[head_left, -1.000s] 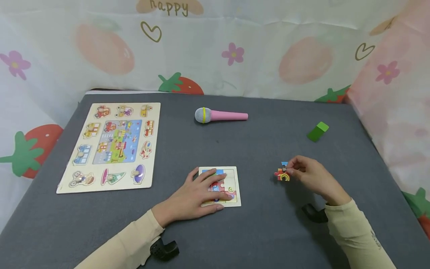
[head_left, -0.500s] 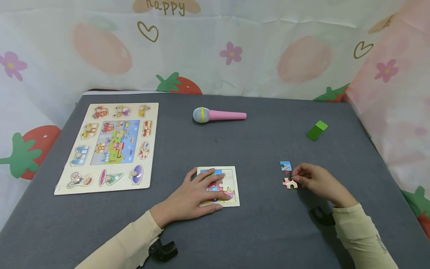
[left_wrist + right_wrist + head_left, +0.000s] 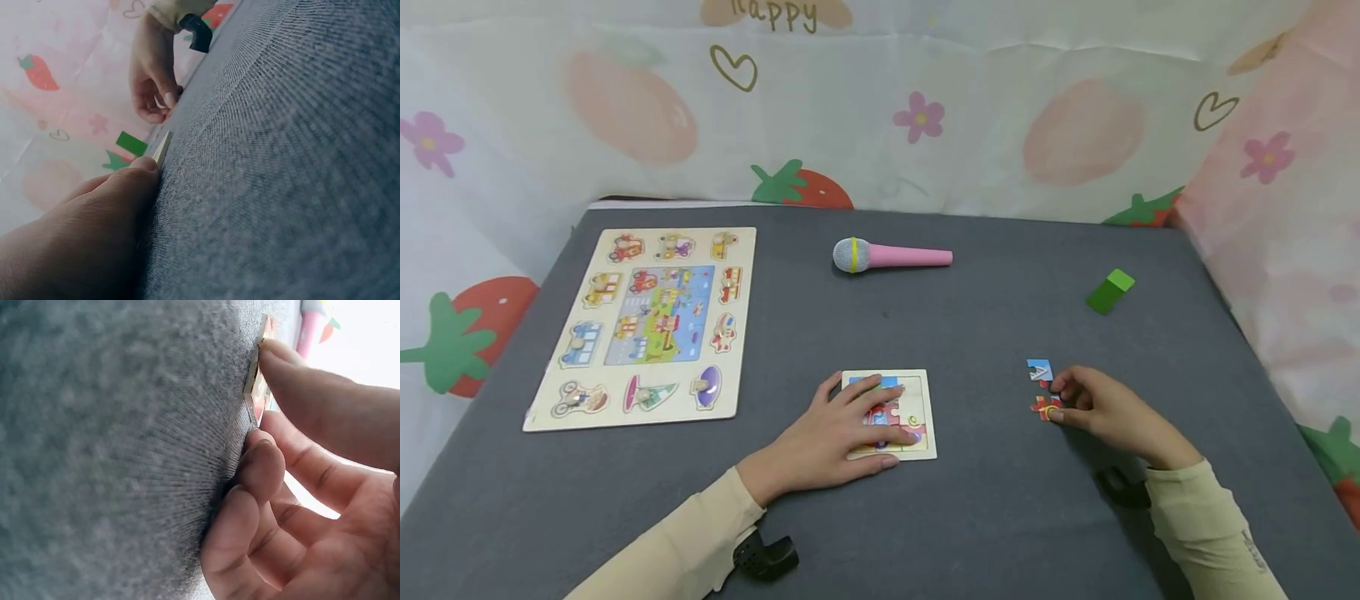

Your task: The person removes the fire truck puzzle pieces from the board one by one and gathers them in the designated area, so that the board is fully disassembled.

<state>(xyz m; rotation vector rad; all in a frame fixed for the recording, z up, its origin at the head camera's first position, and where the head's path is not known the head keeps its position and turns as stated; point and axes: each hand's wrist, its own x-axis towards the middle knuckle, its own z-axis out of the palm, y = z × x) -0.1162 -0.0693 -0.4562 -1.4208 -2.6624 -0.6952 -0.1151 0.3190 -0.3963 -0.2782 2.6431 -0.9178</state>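
Head view: bent right fingers [image 3: 1067, 382] apparently pinch red piece [image 3: 1042, 406], long axis pointing leftward.

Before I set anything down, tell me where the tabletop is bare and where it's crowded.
Bare cloth lies between the microphone and the small puzzle board, between that board and the red piece, and between the microphone and the green block. Crowded: the small puzzle board, partly under the left hand, and the red piece and blue piece by the right hand.

The upper piece [image 3: 1040, 367] is mainly blue, the lower piece [image 3: 1041, 407] red and yellow; block [image 3: 1109, 292] green, microphone [image 3: 895, 257] pink, silver, yellow-banded, desk [image 3: 970, 517] dark grey.
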